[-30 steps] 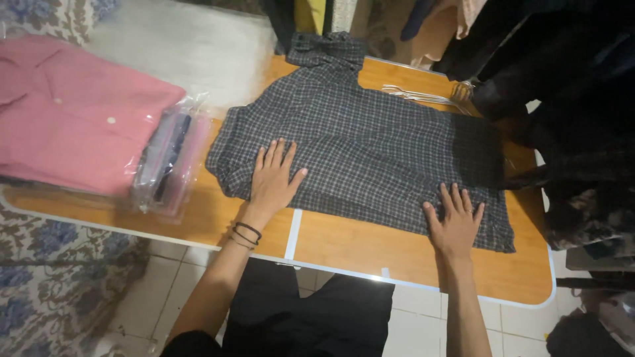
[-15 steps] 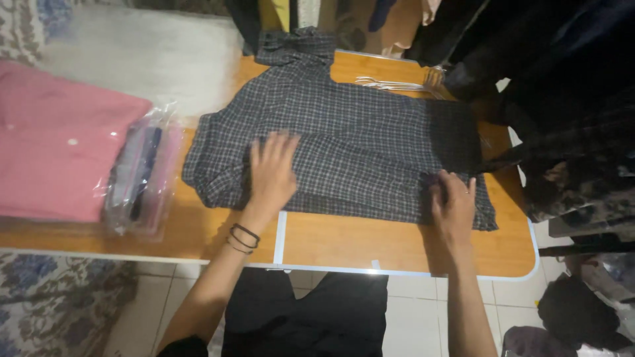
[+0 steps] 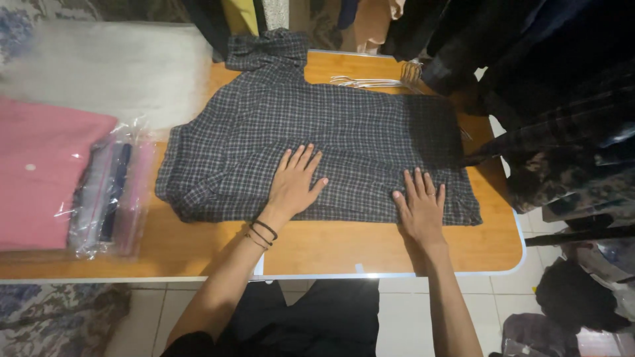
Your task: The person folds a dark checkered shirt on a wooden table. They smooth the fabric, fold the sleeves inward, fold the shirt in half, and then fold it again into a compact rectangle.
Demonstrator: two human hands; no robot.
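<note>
A dark grey shirt (image 3: 317, 142) is crossed by a fine check of pale lines. The surface (image 3: 344, 244) is shown in warm orange-brown wood grain, edged with a white rim. A plain pink garment (image 3: 40, 175) is seen, and a clear plastic bag (image 3: 109, 198) through which dark blue and pink stripes are visible. Thin black bands (image 3: 261, 231) are worn on the wrist of the left hand (image 3: 294, 188). The floor (image 3: 403, 311) is tiled in off-white, and a grey-blue floral pattern is carried by a rug (image 3: 53, 317).
</note>
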